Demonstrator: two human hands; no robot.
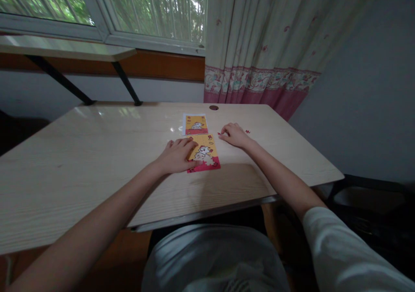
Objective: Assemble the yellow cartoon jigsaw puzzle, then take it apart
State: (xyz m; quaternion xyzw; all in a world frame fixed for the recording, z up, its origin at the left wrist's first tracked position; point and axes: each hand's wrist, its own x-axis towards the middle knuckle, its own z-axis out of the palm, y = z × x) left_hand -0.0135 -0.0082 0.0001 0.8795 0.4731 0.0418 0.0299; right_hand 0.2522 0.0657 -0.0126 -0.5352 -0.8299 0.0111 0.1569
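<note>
Your left hand (178, 156) lies loosely spread on the mostly assembled jigsaw (211, 151) on the table (106, 153), its lower part apparently gapped, as your right hand (234, 135) pinches a red piece (219, 133) near loose red pieces (247, 131).

The room is dim, with daylight coming through the window (155, 11) at the upper left, where the leaves outside are bright and the gap beside the curtain (259, 37) is nearly white. Pale glare spots lie on the far left part of the table (97, 162), and a soft brown shadow falls near its front edge. The wall (363, 84) at the right is dull grey-blue, and the lower corners sink to near black. Wide-angle distortion stretches things toward the edges. Fine detail looks soft, and the small prints are hard to read.
</note>
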